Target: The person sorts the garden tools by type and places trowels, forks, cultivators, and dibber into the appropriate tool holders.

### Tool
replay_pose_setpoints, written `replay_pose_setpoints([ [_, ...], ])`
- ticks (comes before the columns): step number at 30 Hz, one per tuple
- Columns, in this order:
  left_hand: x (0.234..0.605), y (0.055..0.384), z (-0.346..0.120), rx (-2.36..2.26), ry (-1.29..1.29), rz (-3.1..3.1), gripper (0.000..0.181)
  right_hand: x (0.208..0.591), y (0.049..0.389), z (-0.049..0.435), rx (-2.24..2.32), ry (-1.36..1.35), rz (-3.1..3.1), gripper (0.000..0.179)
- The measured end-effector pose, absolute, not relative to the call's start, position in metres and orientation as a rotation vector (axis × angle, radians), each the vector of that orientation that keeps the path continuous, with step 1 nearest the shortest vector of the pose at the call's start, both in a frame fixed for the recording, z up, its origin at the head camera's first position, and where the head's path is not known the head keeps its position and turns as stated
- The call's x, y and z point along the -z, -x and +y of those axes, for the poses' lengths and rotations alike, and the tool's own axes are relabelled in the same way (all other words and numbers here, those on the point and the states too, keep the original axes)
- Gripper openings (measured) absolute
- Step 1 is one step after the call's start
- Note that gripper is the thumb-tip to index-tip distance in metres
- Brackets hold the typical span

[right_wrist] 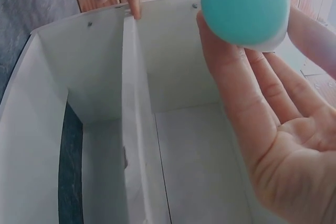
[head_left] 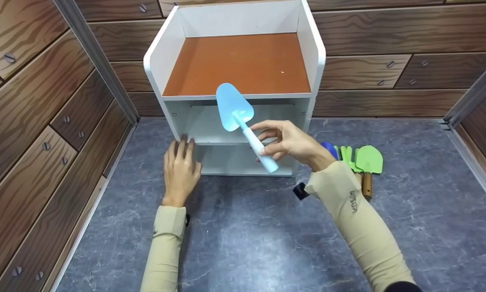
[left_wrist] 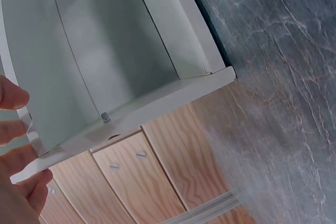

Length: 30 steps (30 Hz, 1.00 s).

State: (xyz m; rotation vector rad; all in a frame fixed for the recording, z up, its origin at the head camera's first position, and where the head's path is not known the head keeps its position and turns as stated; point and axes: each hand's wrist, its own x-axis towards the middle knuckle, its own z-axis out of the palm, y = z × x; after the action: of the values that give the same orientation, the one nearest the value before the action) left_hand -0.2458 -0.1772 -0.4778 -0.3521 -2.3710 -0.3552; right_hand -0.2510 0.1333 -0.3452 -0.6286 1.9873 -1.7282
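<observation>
A light blue trowel was held up before the open front of a white cabinet, its blade pointed far and left, its pale handle slanted near and right. The handle was pinched by the right hand, whose grip was narrowed on it between thumb and fingers. In the right wrist view, the round teal end of the handle was seen close up. The left side of the cabinet's front was touched by the left hand, at the level of the middle shelf; its grip was loose, with the fingers spread on the panel edge. The cabinet was topped by an orange-brown board, walled on 3 sides. To its right, a green trowel with a brown handle, a green fork and a blue item were laid on the grey marbled tabletop, partly hidden by the right arm. Both arms were covered by beige sleeves. The scene was enclosed by wood-patterned walls.
</observation>
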Motion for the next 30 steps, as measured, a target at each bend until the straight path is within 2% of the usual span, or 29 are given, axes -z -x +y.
replay_pose_setpoints([
  [30,0.477,0.245,-0.177,0.349,0.365,-2.348,0.058,0.297,0.266,0.089,1.786,0.604,1.942,0.056],
])
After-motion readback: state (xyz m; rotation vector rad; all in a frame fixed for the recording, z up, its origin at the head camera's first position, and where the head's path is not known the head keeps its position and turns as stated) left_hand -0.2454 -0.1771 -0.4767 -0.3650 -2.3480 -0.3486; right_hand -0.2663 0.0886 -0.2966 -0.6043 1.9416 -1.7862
